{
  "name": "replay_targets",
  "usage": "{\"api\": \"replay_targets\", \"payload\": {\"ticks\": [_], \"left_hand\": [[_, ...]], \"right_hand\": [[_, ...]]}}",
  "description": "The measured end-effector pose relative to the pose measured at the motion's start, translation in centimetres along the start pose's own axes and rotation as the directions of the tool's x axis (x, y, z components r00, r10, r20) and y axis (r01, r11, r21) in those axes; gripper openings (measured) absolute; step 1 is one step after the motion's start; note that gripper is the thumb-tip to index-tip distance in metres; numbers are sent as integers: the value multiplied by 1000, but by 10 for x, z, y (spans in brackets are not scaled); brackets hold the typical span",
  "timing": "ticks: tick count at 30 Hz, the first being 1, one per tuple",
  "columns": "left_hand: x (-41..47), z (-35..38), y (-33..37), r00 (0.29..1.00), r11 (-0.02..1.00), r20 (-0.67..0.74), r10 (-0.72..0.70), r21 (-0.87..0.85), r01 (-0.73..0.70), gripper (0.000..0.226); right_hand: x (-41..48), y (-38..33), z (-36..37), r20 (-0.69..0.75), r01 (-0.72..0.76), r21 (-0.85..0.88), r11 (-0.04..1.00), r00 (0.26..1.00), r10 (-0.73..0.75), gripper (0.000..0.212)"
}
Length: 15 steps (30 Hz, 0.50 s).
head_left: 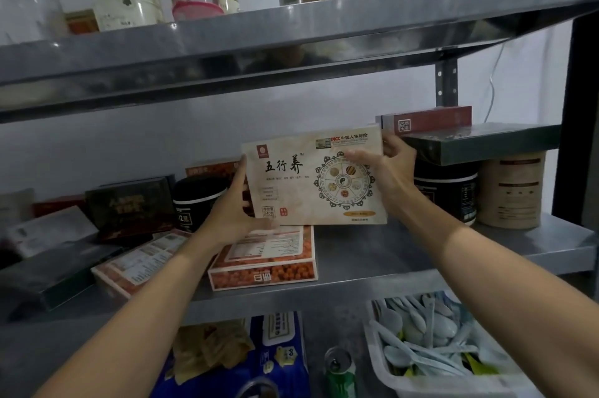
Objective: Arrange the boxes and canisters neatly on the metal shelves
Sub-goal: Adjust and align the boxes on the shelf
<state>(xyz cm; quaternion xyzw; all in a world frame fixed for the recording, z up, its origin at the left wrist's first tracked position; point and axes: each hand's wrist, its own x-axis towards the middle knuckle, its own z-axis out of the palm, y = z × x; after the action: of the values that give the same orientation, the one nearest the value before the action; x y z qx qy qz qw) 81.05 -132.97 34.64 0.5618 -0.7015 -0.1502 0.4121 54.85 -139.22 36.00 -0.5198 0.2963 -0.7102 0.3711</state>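
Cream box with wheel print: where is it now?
Head view, middle shelf centre: cream box held upright by left hand and right hand, just behind the orange box.

Dim, soft focus, edges bowed and blurred, muted colour

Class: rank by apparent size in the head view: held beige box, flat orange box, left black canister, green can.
1. beige box
2. orange box, partly covered
3. black canister
4. green can, cropped by the frame edge, so its place after the canister is unsure
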Motion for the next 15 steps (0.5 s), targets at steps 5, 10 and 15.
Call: {"api": "replay_targets", "payload": {"ticks": [5,10,15], "left_hand": [[29,5,-3,987,996,-154,-54,-81,42,130],[53,13,-11,975,998,-220,-41,-62,28,122],[73,17,-18,953,999,-300,-40,-12,38,120]], "right_hand": [[12,10,9,-48,-35,18,999,998,36,68],[27,19,18,-66,-17,49,999,998,20,65],[42,31,19,-46,10,57,998,999,-7,48]]}}
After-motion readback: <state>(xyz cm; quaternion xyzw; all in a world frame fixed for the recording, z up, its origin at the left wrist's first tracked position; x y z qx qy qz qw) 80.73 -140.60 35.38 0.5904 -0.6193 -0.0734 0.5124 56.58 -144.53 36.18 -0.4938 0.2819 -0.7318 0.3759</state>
